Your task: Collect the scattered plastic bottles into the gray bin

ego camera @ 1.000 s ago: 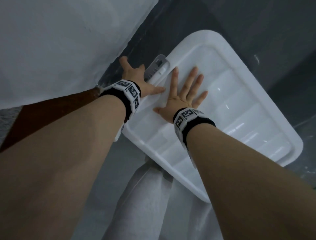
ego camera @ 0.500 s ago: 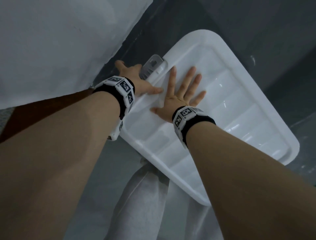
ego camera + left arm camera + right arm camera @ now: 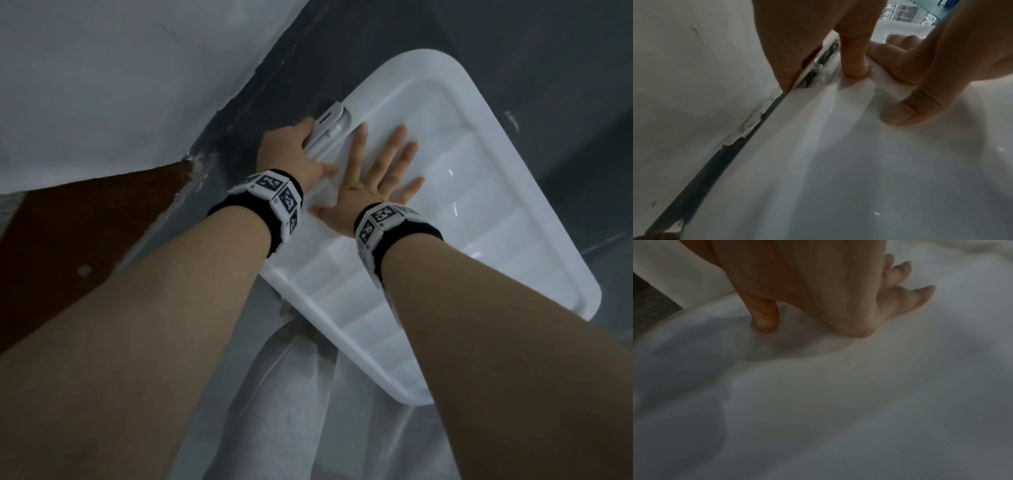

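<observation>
A white ribbed lid [image 3: 479, 219] covers the bin, which is hidden beneath it; no bottles are in view. My left hand [image 3: 315, 150] grips the lid's left edge by the white latch [image 3: 330, 125], fingers curled over the rim and thumb [image 3: 855, 65] pressing on top. My right hand [image 3: 373, 178] lies flat on the lid just beside it, fingers spread. The right wrist view shows the right hand [image 3: 838, 305] with palm and thumb [image 3: 764, 319] pressed on the lid's surface [image 3: 859, 402].
A white wall [image 3: 120, 68] runs close along the lid's left edge, leaving a narrow dark gap [image 3: 719, 155]. Dark grey floor [image 3: 531, 51] surrounds the lid. My grey trouser legs [image 3: 281, 394] are below it. A brown surface [image 3: 68, 240] lies at the left.
My left hand has slid forward along the lid's edge to the latch, and its fingers now curl over the rim. The right hand stays flat on the lid.
</observation>
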A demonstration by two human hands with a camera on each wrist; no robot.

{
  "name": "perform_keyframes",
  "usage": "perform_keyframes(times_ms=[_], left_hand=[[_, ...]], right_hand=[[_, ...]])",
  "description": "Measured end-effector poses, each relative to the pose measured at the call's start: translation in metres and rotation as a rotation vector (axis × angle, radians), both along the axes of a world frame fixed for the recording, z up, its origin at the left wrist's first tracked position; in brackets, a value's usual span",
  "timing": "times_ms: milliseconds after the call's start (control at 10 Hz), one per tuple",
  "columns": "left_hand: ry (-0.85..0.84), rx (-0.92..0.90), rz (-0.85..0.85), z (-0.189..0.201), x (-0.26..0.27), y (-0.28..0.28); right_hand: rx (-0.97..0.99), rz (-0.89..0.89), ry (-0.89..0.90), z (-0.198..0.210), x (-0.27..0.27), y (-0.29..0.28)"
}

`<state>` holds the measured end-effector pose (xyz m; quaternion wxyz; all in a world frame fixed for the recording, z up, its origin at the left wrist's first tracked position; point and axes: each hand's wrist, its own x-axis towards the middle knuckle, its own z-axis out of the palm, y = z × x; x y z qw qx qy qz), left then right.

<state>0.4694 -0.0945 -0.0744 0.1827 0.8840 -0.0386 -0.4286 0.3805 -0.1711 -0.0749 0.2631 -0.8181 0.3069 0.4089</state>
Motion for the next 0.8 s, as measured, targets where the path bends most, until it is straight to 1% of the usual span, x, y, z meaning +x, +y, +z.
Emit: perform_keyframes(times_ms=[100,300,400,500,600,700,800], left_hand=[[-0.033,-0.008,0.007,-0.001,-0.003,-0.002],[-0.080,-0.017,-0.040,-0.002,-0.008,0.000],[-0.096,-0.019,-0.091,-0.006,-0.011,0.003],[-0.096,-0.017,-0.113,-0.006,-0.017,0.004],[-0.158,-0.001,-0.075,0.000,-0.028,0.008],[-0.213,-0.014,-0.034,0.013,-0.045,0.013],[-0.251,0.003,0.022,0.026,-0.060,0.021]], right_hand=[[-0.024,-0.005,0.000,-0.004,0.000,0.002],[-0.050,0.008,-0.010,-0.006,0.000,0.003],[-0.050,0.024,-0.012,-0.004,-0.002,0.003],[-0.068,0.033,-0.053,-0.003,-0.005,0.003],[-0.074,0.036,-0.111,0.006,-0.011,0.003],[-0.026,0.092,-0.099,0.015,-0.024,-0.008],[-0.019,0.119,-0.098,0.033,-0.031,-0.016]])
